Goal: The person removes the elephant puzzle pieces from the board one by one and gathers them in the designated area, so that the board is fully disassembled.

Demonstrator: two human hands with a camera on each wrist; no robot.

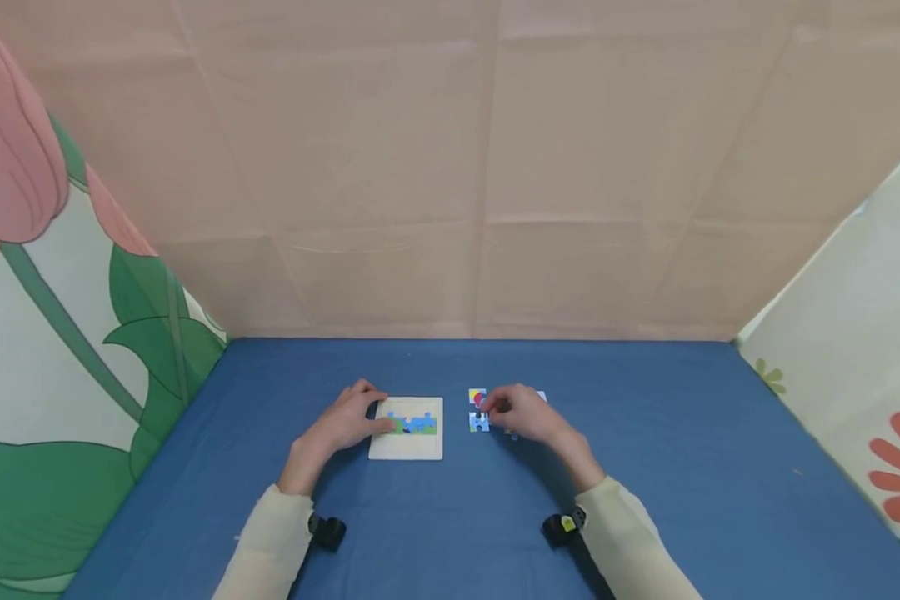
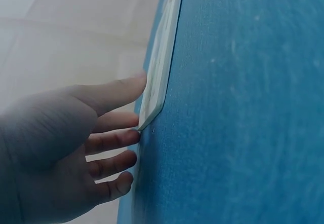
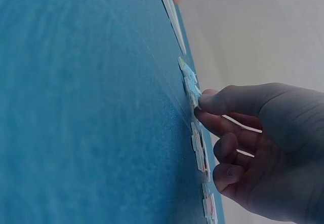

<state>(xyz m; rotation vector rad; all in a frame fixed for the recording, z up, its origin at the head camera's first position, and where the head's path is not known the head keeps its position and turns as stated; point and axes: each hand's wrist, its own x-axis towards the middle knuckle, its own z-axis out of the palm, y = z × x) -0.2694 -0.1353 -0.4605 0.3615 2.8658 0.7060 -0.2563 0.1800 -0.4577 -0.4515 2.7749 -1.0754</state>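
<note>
A pale jigsaw tray [image 1: 405,452] lies flat on a blue-covered desk [image 1: 420,533], a band of joined blue-and-green pieces [image 1: 418,425] across its middle. At its left edge is the left hand [image 1: 351,414], fingers spread, thumb touching the tray's face. Loose jigsaw pieces [image 1: 479,422] lie right of the tray; over them, the right hand [image 1: 528,412] brings thumb and forefinger close together, though whether they pinch a piece cannot be told.
</note>
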